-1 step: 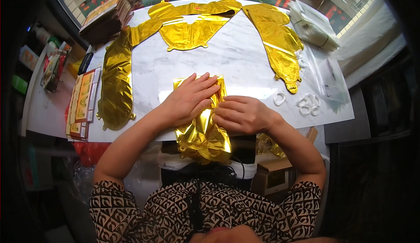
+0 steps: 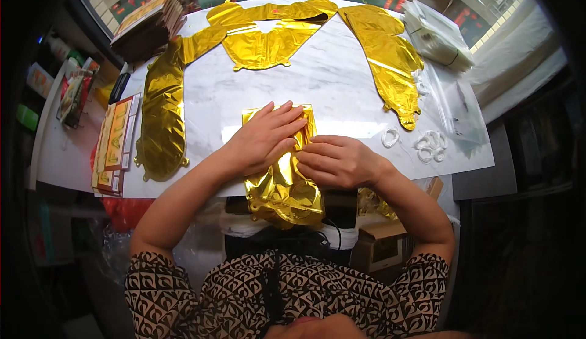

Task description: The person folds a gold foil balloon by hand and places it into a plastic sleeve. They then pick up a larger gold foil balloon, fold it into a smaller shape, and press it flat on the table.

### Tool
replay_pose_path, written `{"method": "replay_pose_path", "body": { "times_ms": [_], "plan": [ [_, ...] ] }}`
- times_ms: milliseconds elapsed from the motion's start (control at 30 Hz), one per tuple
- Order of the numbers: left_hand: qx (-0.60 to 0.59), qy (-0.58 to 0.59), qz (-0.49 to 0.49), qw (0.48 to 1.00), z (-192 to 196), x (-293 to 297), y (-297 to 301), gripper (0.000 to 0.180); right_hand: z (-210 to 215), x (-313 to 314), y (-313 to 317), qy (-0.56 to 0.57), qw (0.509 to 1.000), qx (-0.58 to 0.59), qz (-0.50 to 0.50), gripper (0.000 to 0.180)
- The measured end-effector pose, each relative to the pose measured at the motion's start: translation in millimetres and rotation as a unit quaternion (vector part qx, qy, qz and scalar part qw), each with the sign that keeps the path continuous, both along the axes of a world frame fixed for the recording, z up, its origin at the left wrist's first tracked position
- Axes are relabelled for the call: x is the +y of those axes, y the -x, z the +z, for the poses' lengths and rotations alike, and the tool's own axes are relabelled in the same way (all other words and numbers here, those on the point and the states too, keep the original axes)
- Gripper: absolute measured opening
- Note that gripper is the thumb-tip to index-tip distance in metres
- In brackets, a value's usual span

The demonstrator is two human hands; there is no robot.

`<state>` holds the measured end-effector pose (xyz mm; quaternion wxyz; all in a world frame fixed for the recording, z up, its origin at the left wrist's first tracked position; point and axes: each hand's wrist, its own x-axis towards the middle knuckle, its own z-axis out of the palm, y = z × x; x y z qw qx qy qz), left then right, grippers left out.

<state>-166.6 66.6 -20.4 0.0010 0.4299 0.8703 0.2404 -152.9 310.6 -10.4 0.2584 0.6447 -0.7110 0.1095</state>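
Observation:
A folded gold foil balloon (image 2: 284, 180) lies in front of me, its lower end hanging over the table's near edge. My left hand (image 2: 267, 136) rests on its upper part, palm down with the fingers stretched out. At the balloon's right edge, my right hand (image 2: 339, 161) is closed, fingertips pinching the foil. Other flat gold foil balloons lie around: a long one (image 2: 162, 119) on the left, a curved one (image 2: 259, 43) at the back, and another (image 2: 387, 58) on the right.
Coils of white string (image 2: 430, 145) lie on the marbled white table (image 2: 207, 101) at right. Behind them is a stack of clear plastic bags (image 2: 436, 34). Printed cards or boxes are stacked back left (image 2: 149, 25), with more boxes (image 2: 116, 137) at the left edge.
The lower end of the foil balloon has shifted very slightly to the right. My hands stay practically in place.

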Motion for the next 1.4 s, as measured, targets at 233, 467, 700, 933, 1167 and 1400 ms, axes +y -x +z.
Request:
{"method": "replay_pose_path", "body": {
  "times_ms": [233,467,700,933,1167,1400],
  "plan": [
    [0.012,-0.012,0.001,1.000,0,1,-3,0.045,5,4,-10,0.037,0.997,-0.075,-0.001,0.025],
    [0.013,-0.016,0.002,1.000,1,0,-3,0.045,-1,11,-26,0.022,0.999,-0.033,-0.017,0.023],
    [0.023,-0.011,0.002,1.000,-2,0,-3,0.045,5,9,-27,0.015,0.995,-0.087,-0.040,0.023],
    [0.028,-0.012,0.002,1.000,-1,0,-3,0.046,-1,5,-27,-0.003,0.997,-0.051,-0.059,0.024],
    [0.038,-0.006,0.001,0.999,-3,0,-2,0.045,-9,-3,-41,0.020,0.995,-0.046,-0.091,0.021],
    [0.039,-0.011,-0.002,0.999,-3,0,-1,0.047,-13,-11,-62,0.036,0.986,0.019,-0.164,0.017]
  ]
}}
